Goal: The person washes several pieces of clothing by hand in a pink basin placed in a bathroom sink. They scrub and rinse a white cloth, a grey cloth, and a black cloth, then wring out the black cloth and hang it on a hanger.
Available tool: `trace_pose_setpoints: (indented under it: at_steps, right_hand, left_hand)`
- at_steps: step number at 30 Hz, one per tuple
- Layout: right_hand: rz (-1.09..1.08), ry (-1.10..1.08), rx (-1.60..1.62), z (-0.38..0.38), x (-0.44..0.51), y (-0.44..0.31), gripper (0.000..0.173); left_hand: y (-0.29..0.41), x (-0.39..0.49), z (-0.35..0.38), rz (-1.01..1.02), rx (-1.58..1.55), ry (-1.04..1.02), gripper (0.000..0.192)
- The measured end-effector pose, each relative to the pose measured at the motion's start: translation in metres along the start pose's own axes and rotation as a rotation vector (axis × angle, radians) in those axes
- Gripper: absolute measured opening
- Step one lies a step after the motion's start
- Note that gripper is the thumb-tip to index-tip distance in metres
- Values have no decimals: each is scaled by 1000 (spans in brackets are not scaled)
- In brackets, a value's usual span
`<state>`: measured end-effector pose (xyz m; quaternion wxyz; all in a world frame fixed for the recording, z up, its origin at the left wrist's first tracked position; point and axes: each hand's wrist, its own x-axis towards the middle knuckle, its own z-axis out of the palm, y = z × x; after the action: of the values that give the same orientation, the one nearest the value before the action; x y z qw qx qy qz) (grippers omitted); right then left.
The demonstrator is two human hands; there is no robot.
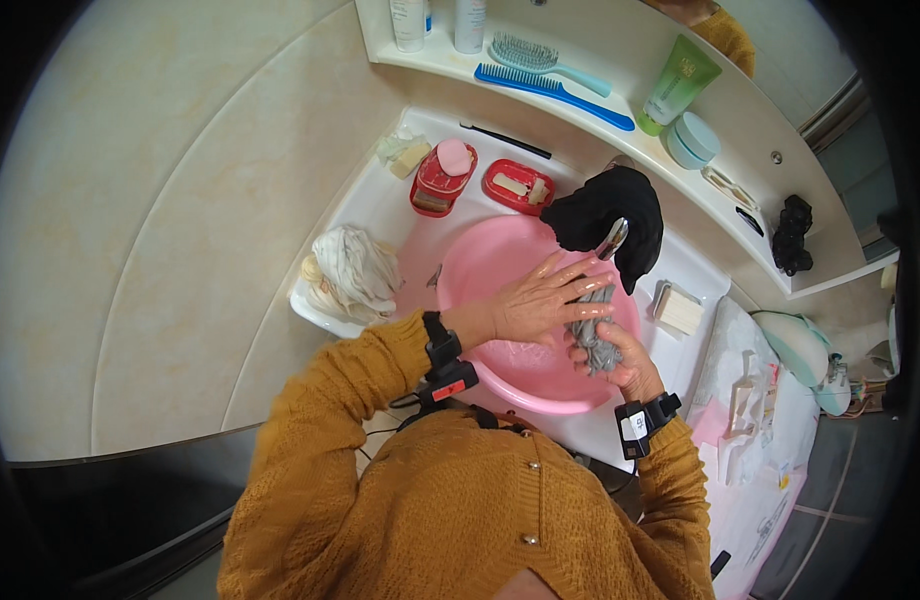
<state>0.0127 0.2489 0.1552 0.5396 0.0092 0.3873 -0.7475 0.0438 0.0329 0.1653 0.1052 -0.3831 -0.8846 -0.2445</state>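
Observation:
My right hand (630, 361) grips a bunched, wet-looking grey cloth (599, 341) over the right part of a pink plastic basin (479, 259). My left hand (531, 304) is wet and flat, its fingers apart and palm down. Its fingertips reach over the cloth's upper left side; whether they press on it I cannot tell. A little water seems to lie in the basin, which sits in the white washbasin (666, 375). Just above the hands, the chrome faucet spout (614, 238) pokes out from under a draped black cloth (625, 202).
A crumpled white cloth (355, 270) lies on the left rim. Behind the basin are two red soap dishes (446, 176) and a black stick-like item (505, 140). A soap bar (679, 310) sits at right. The shelf above holds a blue comb (554, 94), a hairbrush (535, 56) and a green tube (677, 86).

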Motion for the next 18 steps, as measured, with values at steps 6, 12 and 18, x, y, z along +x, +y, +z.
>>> trace_pose_setpoints:
  at_steps: [6, 12, 18]
  right_hand:
    - [201, -92, -219, 9, -1, -12, 39]
    - [256, 93, -556, 11, 8, -9, 38]
    - [97, 280, -970, 4, 36, 18, 36]
  left_hand:
    - [-2, 18, -11, 224, -53, 31, 55]
    - [0, 22, -5, 40, -40, -268, 27]
    - [-12, 15, 29, 2, 146, -259, 19]
